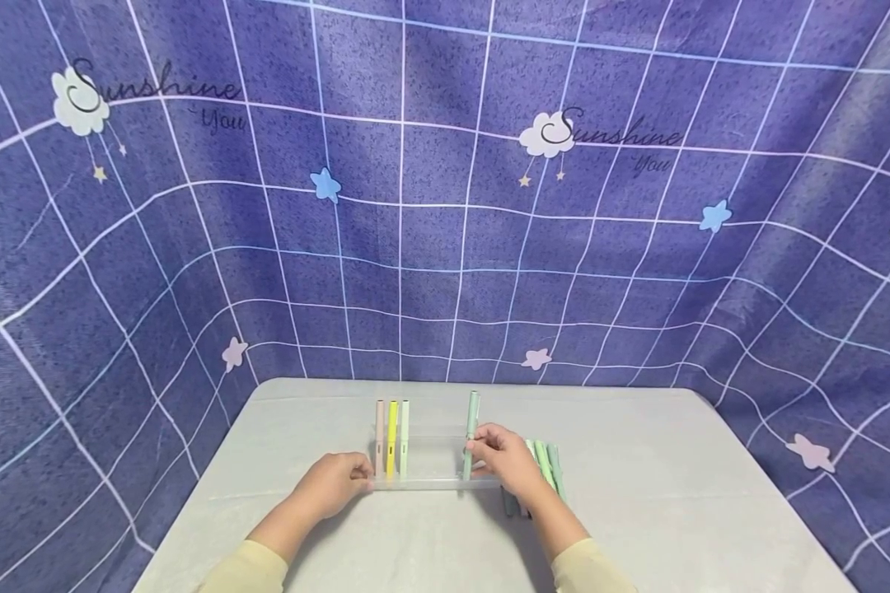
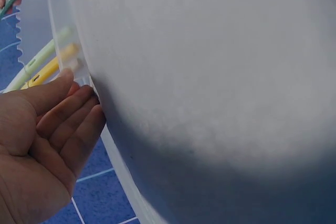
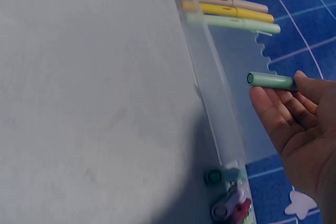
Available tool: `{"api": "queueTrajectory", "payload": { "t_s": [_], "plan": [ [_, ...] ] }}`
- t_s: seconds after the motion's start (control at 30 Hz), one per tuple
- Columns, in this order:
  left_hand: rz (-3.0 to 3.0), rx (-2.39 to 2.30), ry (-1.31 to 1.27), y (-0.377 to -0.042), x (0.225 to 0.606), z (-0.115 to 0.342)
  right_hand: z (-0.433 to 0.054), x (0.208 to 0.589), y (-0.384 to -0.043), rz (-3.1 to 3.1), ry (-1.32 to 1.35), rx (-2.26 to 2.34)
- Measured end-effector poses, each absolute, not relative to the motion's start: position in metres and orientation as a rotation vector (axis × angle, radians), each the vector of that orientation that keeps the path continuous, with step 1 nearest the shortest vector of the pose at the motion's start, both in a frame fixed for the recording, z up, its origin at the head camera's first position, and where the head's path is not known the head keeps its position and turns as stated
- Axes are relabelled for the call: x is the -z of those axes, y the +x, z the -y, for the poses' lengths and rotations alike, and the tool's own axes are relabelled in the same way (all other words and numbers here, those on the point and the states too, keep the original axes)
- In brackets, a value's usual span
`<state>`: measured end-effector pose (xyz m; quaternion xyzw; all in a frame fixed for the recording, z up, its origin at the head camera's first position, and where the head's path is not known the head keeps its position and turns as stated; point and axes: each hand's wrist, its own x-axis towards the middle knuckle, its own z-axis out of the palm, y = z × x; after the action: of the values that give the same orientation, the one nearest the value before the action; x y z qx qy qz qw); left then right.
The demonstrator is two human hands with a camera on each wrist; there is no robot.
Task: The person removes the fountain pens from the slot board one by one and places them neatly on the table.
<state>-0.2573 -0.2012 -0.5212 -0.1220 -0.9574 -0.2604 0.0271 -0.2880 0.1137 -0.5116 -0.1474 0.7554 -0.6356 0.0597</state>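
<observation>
A clear plastic pen rack [image 1: 436, 484] with a notched back edge stands on the table. At its left end, my left hand [image 1: 334, 484] pinches the corner between thumb and fingers. Three pens stand upright in the rack near that hand: a beige-pink pen [image 1: 380, 432], a yellow pen [image 1: 392, 436] and a pale green pen [image 1: 405, 436]. My right hand [image 1: 508, 463] holds a sage-green pen [image 1: 472, 414] upright between thumb and fingers, over the right part of the rack. In the right wrist view that pen's lower end [image 3: 270, 80] sticks out free of the fingers, apart from the rack's front bar.
Several more pens [image 1: 554, 469] lie on the table beside the rack's right end, partly hidden by the right forearm. The grey-white table [image 1: 675, 494] meets a purple gridded curtain [image 1: 445, 206] at the back and sides.
</observation>
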Motion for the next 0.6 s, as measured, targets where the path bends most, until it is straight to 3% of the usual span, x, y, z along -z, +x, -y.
{"api": "queueTrajectory", "payload": {
  "t_s": [0.6],
  "plan": [
    [2.961, 0.804, -0.379, -0.258, 0.522, 0.201, -0.181, 0.512, -0.276, -2.369, -0.321, 1.885]
  ]
}}
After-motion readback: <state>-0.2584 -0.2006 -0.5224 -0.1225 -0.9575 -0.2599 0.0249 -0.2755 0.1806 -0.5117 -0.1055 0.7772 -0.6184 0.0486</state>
